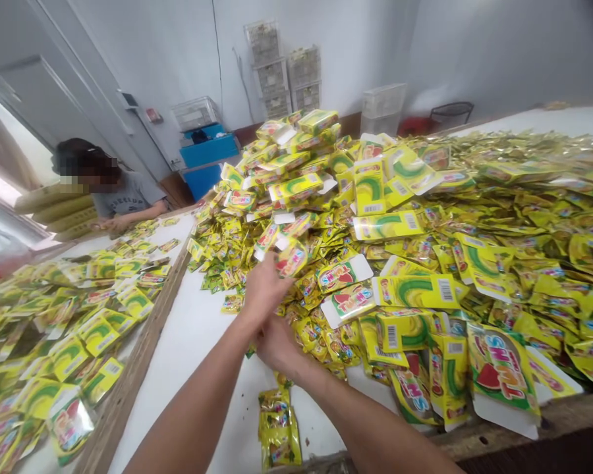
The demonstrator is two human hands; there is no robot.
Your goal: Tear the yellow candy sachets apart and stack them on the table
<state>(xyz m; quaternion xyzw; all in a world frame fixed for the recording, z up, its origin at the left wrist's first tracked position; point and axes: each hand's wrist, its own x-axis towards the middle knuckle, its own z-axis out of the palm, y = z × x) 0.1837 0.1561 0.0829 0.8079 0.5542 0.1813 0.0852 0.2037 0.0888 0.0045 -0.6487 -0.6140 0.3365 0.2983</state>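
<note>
My left hand [265,289] reaches up the front of the heap, its fingers closed on a small yellow carton [292,258] with a red picture. Just below, my right hand [277,343] sits partly behind my left wrist. Its fingers are hidden, and a bit of green and yellow wrapper shows beside them. Around both hands lies a heap of small yellow sachets [333,342] mixed with flat yellow cartons [346,273]. A short strip of joined sachets [279,428] lies on the white tabletop [197,368] between my forearms.
A wooden strip [148,342] divides the tabletop. Left of it lie more yellow cartons [99,332]. A co-worker [128,197] sits at the far left beside stacked sacks [64,210]. Blue bins [207,155] and stacked crates [271,72] stand along the back wall.
</note>
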